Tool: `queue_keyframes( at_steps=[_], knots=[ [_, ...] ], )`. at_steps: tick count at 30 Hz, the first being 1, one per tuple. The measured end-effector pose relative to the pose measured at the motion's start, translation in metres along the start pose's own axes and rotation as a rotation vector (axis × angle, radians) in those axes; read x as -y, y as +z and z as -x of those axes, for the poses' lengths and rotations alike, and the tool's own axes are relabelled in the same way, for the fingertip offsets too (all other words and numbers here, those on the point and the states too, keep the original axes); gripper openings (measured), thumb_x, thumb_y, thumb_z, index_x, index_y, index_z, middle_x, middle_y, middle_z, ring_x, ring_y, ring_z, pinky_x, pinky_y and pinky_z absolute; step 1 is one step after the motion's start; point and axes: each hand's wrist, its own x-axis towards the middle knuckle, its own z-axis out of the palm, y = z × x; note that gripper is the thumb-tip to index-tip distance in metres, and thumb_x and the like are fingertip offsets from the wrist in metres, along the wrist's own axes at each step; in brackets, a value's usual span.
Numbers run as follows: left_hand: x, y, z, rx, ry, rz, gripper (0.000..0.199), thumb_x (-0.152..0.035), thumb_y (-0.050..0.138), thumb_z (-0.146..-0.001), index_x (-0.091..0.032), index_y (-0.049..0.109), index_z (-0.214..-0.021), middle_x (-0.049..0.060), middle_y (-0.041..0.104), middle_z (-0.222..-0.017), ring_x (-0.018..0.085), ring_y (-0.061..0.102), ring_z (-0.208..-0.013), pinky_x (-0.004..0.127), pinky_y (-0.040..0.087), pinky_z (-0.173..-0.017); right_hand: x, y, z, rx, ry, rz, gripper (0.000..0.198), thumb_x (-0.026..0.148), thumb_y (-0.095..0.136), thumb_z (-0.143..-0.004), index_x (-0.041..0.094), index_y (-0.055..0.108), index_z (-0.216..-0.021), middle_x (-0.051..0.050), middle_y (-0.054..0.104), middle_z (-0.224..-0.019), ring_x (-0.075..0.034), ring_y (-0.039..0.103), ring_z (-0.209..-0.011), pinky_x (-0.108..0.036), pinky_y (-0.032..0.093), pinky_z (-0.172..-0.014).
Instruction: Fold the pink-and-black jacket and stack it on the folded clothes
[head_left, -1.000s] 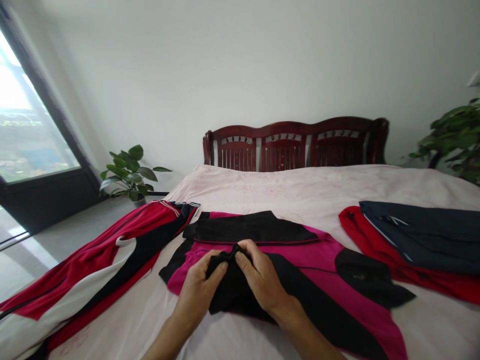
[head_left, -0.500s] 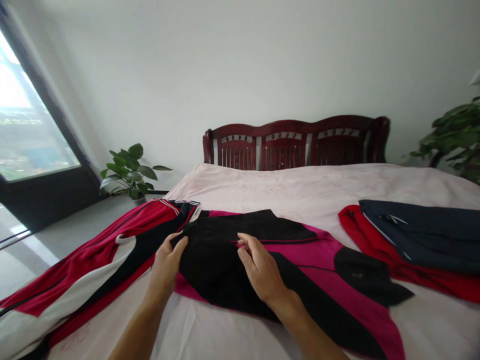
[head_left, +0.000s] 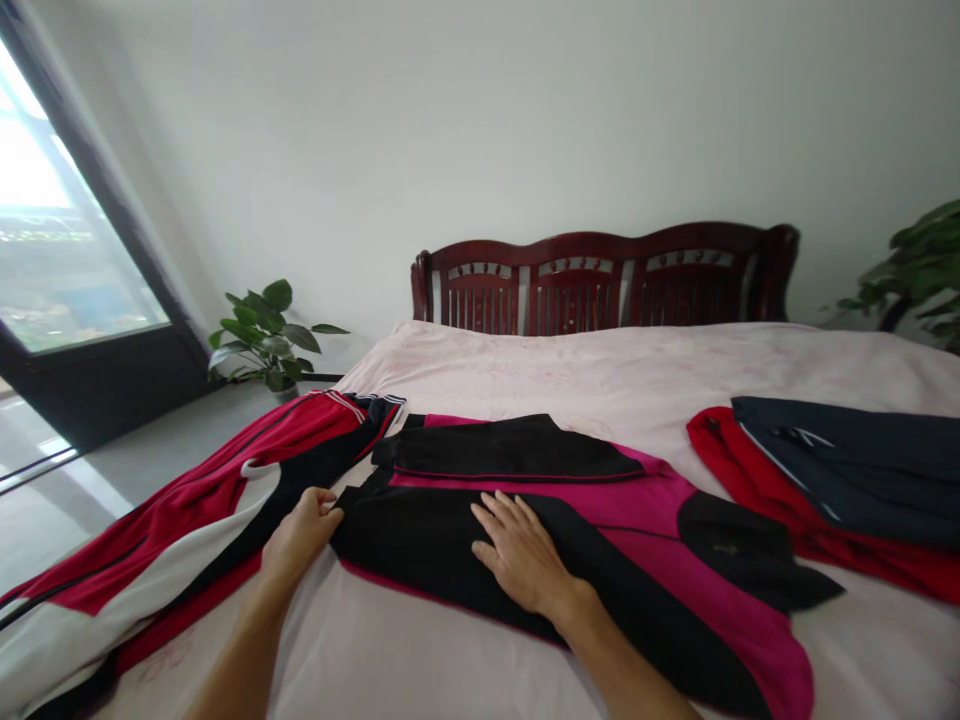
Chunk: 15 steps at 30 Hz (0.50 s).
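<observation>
A black and magenta jacket (head_left: 645,590) lies spread on the bed in front of me, its sleeves laid lengthwise along the body. My left hand (head_left: 304,530) pinches the cuff end of the nearer black sleeve at the jacket's left side. Flat on that same sleeve rests my right hand (head_left: 521,550), fingers stretched out and somewhat apart. The farther black sleeve (head_left: 510,450), edged with magenta piping, lies beyond both hands. To the left of my left hand is a red, white and navy track jacket (head_left: 217,530).
Folded navy and red clothes (head_left: 862,470) lie at the right on the pale pink bed sheet (head_left: 600,370). A dark red wooden headboard (head_left: 570,285) stands against the wall. Potted plants flank the bed, one on the left (head_left: 266,335). A glass door (head_left: 75,240) is at far left.
My left hand has drawn the nearer sleeve's end left and toward me, uncovering magenta fabric between the sleeves. My right hand has gone from a pinch to lying flat on the sleeve.
</observation>
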Motion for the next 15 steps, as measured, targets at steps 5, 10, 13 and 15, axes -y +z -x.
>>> queue_keyframes(
  at_steps=[5, 10, 13, 15],
  knots=[
    [-0.031, 0.003, 0.017, -0.163, 0.389, -0.184, 0.037, -0.027, 0.037, -0.091, -0.021, 0.060, -0.118, 0.011, 0.062, -0.129, 0.029, 0.058, -0.117, 0.041, 0.042, -0.098, 0.001, 0.002, 0.003, -0.031, 0.030, 0.029, 0.052, 0.047, 0.043, -0.097, 0.022, 0.049, -0.143, -0.009, 0.043, -0.152, -0.026, 0.030, -0.144, -0.047, 0.018, -0.120],
    [-0.028, 0.047, 0.021, 0.082, 0.607, -0.304, 0.045, -0.035, 0.036, -0.096, -0.024, 0.055, -0.136, 0.008, 0.053, -0.146, 0.028, 0.042, -0.138, 0.047, 0.027, -0.114, -0.008, 0.005, 0.010, -0.057, 0.064, 0.071, 0.055, 0.050, 0.036, -0.099, 0.022, 0.044, -0.146, -0.009, 0.039, -0.155, -0.025, 0.029, -0.145, -0.047, 0.018, -0.119],
    [-0.020, 0.064, 0.021, 0.080, 0.559, -0.412, 0.050, -0.036, 0.036, -0.097, -0.025, 0.046, -0.145, 0.009, 0.041, -0.154, 0.029, 0.037, -0.141, 0.048, 0.028, -0.113, -0.017, 0.004, 0.018, -0.058, 0.080, 0.139, 0.057, 0.051, 0.031, -0.100, 0.021, 0.041, -0.148, -0.009, 0.035, -0.156, -0.024, 0.027, -0.146, -0.046, 0.017, -0.120],
    [-0.018, 0.066, 0.020, 0.065, 0.531, -0.454, 0.052, -0.038, 0.036, -0.097, -0.027, 0.043, -0.147, 0.010, 0.041, -0.154, 0.028, 0.037, -0.141, 0.048, 0.029, -0.112, -0.025, 0.001, 0.026, -0.062, 0.085, 0.195, 0.058, 0.052, 0.030, -0.100, 0.021, 0.040, -0.148, -0.009, 0.034, -0.157, -0.023, 0.025, -0.146, -0.045, 0.015, -0.121]
  ],
)
